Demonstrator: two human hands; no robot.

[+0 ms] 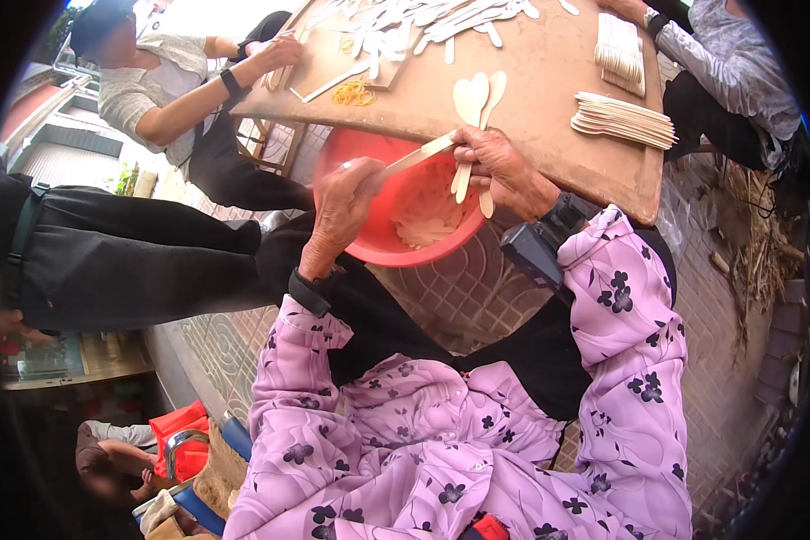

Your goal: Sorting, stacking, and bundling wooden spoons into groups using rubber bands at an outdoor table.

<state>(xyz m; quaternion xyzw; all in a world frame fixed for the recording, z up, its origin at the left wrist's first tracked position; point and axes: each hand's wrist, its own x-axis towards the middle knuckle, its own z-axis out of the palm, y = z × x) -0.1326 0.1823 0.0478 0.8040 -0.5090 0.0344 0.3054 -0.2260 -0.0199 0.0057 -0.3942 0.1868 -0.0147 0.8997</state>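
My right hand is closed around several flat wooden spoons, their rounded bowls fanned upward and their handles sticking out below the fingers. My left hand pinches the end of another wooden spoon, held slantwise with its far end touching or close to the right fingers. Both hands are above the rim of a red plastic basin, in front of the table edge. Loose wooden spoons lie at the bottom of the basin, partly hidden by my hands.
The brown table bears a heap of loose spoons, yellow rubber bands, and two stacks, an upper stack and a lower stack. People sit at its left and right. A person's dark-trousered leg extends toward the basin from the left.
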